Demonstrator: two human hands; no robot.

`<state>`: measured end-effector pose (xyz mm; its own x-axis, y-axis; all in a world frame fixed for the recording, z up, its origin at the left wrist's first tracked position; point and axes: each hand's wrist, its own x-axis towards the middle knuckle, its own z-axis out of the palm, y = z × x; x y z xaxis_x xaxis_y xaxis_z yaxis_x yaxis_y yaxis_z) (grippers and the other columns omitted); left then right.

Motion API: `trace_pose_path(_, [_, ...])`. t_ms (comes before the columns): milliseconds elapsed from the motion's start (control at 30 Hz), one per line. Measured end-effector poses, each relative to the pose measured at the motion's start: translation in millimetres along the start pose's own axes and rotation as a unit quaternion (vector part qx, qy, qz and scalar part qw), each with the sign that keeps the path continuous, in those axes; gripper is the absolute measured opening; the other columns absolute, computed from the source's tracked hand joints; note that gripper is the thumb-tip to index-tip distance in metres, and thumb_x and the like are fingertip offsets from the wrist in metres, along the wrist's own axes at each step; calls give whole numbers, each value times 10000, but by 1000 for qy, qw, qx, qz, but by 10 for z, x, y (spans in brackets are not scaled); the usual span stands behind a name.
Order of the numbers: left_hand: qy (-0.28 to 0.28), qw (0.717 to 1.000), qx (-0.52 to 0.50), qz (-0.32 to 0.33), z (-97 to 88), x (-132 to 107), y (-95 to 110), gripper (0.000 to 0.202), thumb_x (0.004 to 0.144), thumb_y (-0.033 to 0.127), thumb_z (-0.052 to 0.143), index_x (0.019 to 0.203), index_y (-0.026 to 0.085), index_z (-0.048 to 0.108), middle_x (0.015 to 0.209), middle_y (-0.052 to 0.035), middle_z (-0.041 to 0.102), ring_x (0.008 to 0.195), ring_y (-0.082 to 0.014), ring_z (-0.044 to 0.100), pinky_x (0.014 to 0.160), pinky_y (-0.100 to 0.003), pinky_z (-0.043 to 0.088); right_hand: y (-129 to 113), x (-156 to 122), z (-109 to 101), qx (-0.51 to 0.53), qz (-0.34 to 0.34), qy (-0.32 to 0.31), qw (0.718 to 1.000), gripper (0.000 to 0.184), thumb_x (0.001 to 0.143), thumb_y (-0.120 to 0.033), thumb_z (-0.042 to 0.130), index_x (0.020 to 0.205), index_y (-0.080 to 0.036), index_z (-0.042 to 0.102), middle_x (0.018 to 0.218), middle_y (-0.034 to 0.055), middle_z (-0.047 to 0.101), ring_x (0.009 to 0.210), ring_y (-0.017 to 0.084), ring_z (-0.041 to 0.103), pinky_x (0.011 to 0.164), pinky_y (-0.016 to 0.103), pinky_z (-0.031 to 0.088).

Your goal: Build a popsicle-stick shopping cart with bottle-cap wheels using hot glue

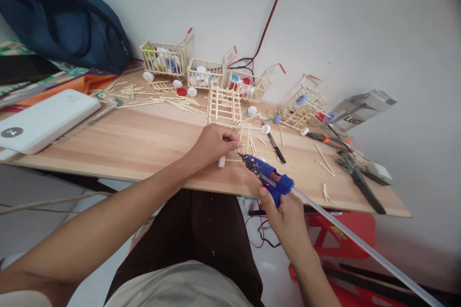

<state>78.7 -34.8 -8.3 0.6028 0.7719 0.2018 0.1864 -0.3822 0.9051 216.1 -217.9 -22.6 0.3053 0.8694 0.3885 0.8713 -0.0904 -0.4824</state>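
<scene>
My right hand is wrapped round the handle of a blue hot glue gun. A long clear glue stick sticks out of its back. The gun's nozzle points left, close to the fingertips of my left hand. The left thumb and fingers are pinched together; what lies between them is too small to make out. Just beyond that hand stands a small ladder-like frame of wooden sticks. A white piece and thin sticks lie beneath the hand by the table's front edge.
Miniature stick shopping carts filled with bottle caps line the wall. Loose sticks are scattered on the wooden table. At left lie a white power bank and a blue bag; at right, a black pen, pliers and a cutter.
</scene>
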Motion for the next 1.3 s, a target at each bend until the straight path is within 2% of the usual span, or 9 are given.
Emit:
trace_pose_path(300, [1, 1000, 10, 0, 1, 5, -4, 149, 714, 255, 660, 688, 126, 730, 631, -12, 689, 551, -99, 559, 524, -201, 397, 13, -7, 24, -7, 2, -12, 1000, 493, 932, -504, 394, 961, -104, 681, 659, 75, 642, 638, 219, 608, 627, 319, 496])
trace_pose_path(567, [-4, 1000, 8, -16, -11, -6, 24, 144, 713, 252, 645, 682, 134, 722, 571, 8, 660, 498, -91, 537, 506, -203, 387, -4, 7, 14, -9, 0, -13, 1000, 462, 928, -495, 407, 891, -131, 689, 623, 63, 635, 610, 216, 608, 600, 317, 498])
trace_pose_path(900, [-1, 1000, 11, -5, -8, -4, 7, 143, 705, 239, 634, 672, 131, 723, 567, 2, 656, 500, -94, 529, 504, -206, 385, 5, 7, 20, 1, 0, -16, 1000, 439, 925, -491, 431, 946, -136, 689, 791, 98, 713, 769, 241, 667, 679, 322, 526])
trace_pose_path(1100, [-2, 1000, 15, -11, -8, -1, 9, 156, 705, 253, 650, 686, 124, 735, 590, -4, 667, 504, -96, 534, 516, -214, 391, 17, 5, 31, -3, 9, -15, 1000, 463, 919, -492, 426, 933, -117, 698, 733, 97, 700, 696, 242, 660, 641, 323, 520])
trace_pose_path(1300, [-4, 1000, 9, -14, -11, -4, 15, 158, 706, 262, 651, 688, 127, 730, 599, -3, 673, 509, -93, 532, 507, -205, 387, 5, 12, 31, 0, -5, -6, 1000, 435, 920, -479, 434, 983, -140, 699, 839, 107, 729, 822, 266, 683, 704, 340, 532])
